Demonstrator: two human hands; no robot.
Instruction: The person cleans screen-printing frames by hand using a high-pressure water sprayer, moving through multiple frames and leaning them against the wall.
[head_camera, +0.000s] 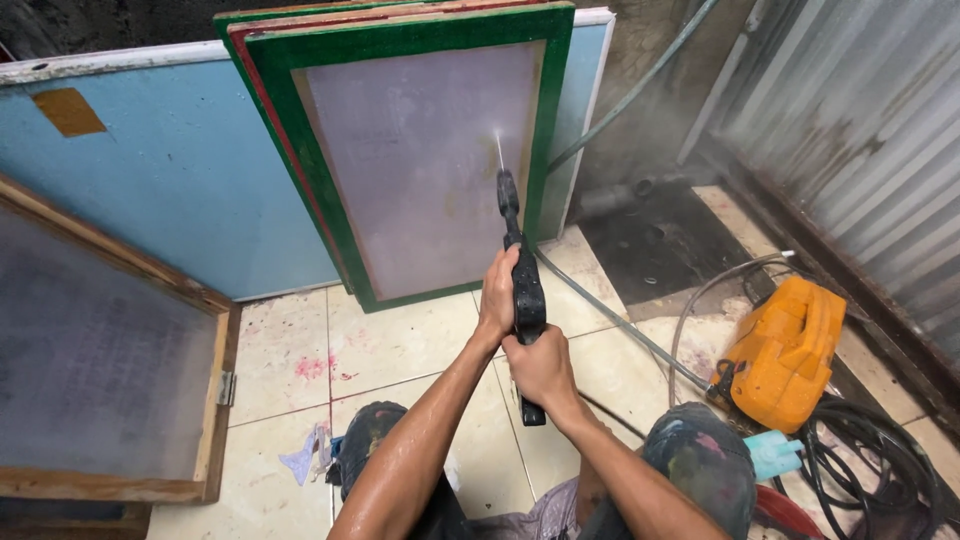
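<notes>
I hold a black spray gun (522, 270) in both hands, pointed at a green-framed mesh screen (425, 160) that leans against the wall. My left hand (497, 293) wraps the gun's barrel part. My right hand (541, 370) grips the handle lower down. A thin jet of water leaves the nozzle and hits the mesh near its right side. More framed screens, one red-edged, stand behind the green one.
A wooden-framed screen (110, 350) leans at the left. An orange pressure washer (785, 350) sits on the tiled floor at the right, with black hoses (870, 450) coiled beside it. A blue panel (170, 170) backs the screens. Corrugated metal wall at right.
</notes>
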